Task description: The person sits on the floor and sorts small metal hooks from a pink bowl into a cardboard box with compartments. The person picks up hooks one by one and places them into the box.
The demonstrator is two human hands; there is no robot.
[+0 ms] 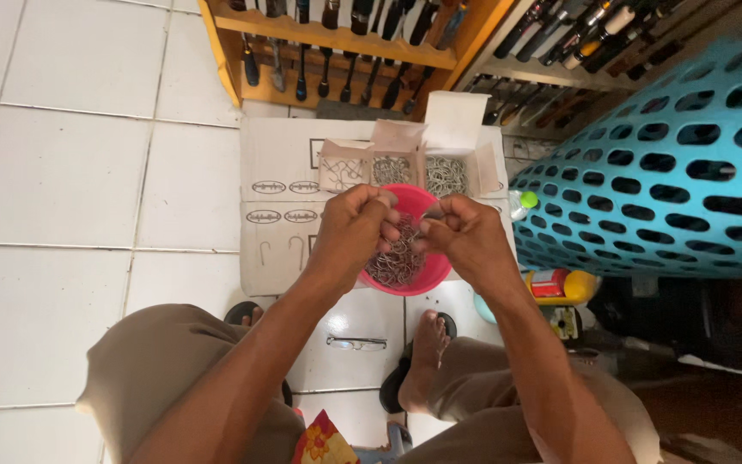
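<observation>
A pink bowl full of small metal hooks sits on a flattened white cardboard sheet on the tiled floor. My left hand and my right hand hover together just above the bowl. Their fingertips pinch a small metal hook between them. Behind the bowl stand three small open white boxes, each holding more metal hooks. Two loose hooks lie on the cardboard to the left of the bowl.
A large turquoise perforated basket stands at the right. A wooden rack of rod handles lines the back. Glasses lie on the floor between my feet. A yellow-and-red bottle lies by the basket.
</observation>
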